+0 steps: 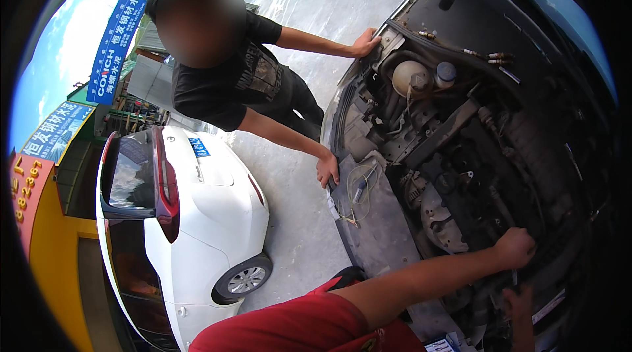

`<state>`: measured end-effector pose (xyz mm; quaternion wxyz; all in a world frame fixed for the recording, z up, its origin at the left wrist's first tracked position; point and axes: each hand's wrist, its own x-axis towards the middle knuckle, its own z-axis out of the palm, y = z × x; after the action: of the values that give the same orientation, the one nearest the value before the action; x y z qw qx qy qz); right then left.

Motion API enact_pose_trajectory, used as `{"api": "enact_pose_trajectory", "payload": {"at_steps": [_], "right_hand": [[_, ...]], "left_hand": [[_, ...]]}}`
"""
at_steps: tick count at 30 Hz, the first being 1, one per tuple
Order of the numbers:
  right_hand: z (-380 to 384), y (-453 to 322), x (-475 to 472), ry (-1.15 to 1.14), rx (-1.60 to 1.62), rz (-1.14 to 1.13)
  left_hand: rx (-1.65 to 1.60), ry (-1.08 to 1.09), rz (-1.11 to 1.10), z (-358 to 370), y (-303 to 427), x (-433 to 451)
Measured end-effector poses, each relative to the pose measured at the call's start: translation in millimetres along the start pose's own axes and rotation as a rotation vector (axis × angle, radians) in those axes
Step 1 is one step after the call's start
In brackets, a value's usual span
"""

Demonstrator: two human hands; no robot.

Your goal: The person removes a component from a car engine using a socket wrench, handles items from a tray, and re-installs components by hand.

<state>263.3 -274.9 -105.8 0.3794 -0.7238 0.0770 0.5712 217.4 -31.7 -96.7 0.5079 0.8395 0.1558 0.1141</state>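
My left hand [513,248] reaches over a car's engine bay, closed in a fist around a tool whose handle it hides. A slim metal shaft [515,277] shows below the fist. Close to the shaft's lower end is my right hand [519,301], in shadow near the picture's lower right; its grip is unclear. The dark engine [456,179] lies beside my left fist, and a rounded metal housing [442,219] sits nearer the front panel [380,223]. On that panel rest a screwdriver-like tool with a blue handle [362,186] and a loop of thin yellowish wire [349,201].
A co-worker in a black T-shirt [217,90] leans both hands on the car's front edge. A coolant tank [407,78] and blue-capped reservoir [446,73] stand in the bay. Small metal-ended cylindrical parts [501,58] lie along its side. A white car [212,219] is parked behind.
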Motion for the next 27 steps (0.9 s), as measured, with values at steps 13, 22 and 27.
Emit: {"api": "enact_pose_trajectory", "payload": {"at_steps": [13,22,27], "right_hand": [[48,28,-12,0.234,0.208,0.044],[78,9,-30,0.170,0.363,0.024],[76,-42,-22,0.158,-0.468,-0.330]], "left_hand": [[0.164,-0.207,0.104,6,-6,3],[0.163,-0.351,0.213,-1,-8,10],[-0.179,0.159,0.072,-68,4,-5]]}}
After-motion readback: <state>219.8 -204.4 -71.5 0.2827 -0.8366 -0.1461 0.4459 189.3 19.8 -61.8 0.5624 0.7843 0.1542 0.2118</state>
